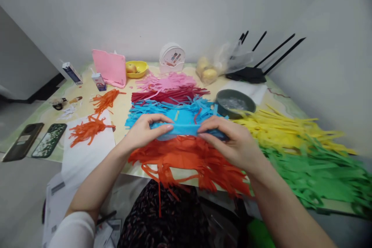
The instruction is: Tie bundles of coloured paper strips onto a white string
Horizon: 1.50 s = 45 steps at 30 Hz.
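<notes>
My left hand [145, 130] and my right hand [229, 139] both pinch the near edge of a sheet of blue fringed paper [181, 118], one at each end, with fingers closed on its folded rim. The blue sheet lies in the middle of the table. Just in front of it, under my wrists, lies orange fringed paper [188, 161] that hangs over the table's near edge. Behind the blue sheet lie dark red fringed paper [171, 95] and pink fringed paper [168, 82].
Yellow strips [287, 128] and green strips [319, 174] cover the right side. A dark bowl [235, 102] stands right of the blue sheet. Orange scraps [90, 126] on white paper, two phones [37, 139], small cartons, a pink tablet case [110, 68], a yellow bowl, bagged fruit and a router stand around.
</notes>
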### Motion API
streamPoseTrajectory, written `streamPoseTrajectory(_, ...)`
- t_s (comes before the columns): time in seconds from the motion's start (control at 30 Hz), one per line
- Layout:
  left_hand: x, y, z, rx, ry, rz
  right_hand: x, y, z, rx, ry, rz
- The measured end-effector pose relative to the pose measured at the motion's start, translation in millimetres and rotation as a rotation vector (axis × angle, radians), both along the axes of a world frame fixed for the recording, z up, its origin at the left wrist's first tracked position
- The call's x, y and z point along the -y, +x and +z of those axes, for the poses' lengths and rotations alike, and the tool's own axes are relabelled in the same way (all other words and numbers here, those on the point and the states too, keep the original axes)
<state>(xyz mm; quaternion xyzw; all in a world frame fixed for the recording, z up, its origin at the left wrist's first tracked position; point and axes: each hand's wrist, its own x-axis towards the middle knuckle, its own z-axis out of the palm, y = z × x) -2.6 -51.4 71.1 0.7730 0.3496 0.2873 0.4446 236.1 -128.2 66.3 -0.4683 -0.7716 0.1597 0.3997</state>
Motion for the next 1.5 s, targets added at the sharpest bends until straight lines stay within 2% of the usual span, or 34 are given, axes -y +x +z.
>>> streamPoseTrajectory(0.17,-2,-1,1.8,-0.052,0.045,0.0,1,-1,6.8,0.064,-0.084,-0.11)
streamPoseTrajectory(0.33,3,-3,2.1,-0.086,0.111,-0.065,-2,-4,10.7,0.037,-0.19,-0.089)
streamPoseTrajectory(0.5,9,-5,-3.9,0.018,-0.003,-0.058,3,-10,0.8,-0.187,-0.312,-0.155)
streamPoseTrajectory(0.7,11,-4,-25.2,0.267,-0.225,-0.019,4,-17,-16.5,-0.509,-0.339,-0.155)
streamPoseTrajectory(0.8,9,-5,-33.7,0.365,-0.315,-0.028,2,-18,-21.1,-0.59,-0.34,-0.13)
streamPoseTrajectory(0.9,8,-6,-33.8,0.399,-0.33,-0.057,0,-18,-22.7,-0.589,-0.322,-0.104)
streamPoseTrajectory(1.03,10,-8,-25.0,0.285,-0.185,-0.05,1,-17,-20.8,-0.474,-0.269,-0.103)
streamPoseTrajectory(1.2,17,-6,-19.2,-0.002,0.195,0.043,5,-20,-17.1,-0.221,-0.168,-0.235)
streamPoseTrajectory(1.3,18,-4,-19.7,-0.116,0.275,0.068,6,-23,-14.8,-0.097,-0.111,-0.273)
streamPoseTrajectory(1.4,17,-2,-19.2,-0.058,0.161,0.081,6,-25,-13.2,-0.151,-0.169,-0.293)
streamPoseTrajectory(1.5,17,-2,-18.7,0.132,-0.069,0.048,5,-26,-15.2,-0.391,-0.301,-0.218)
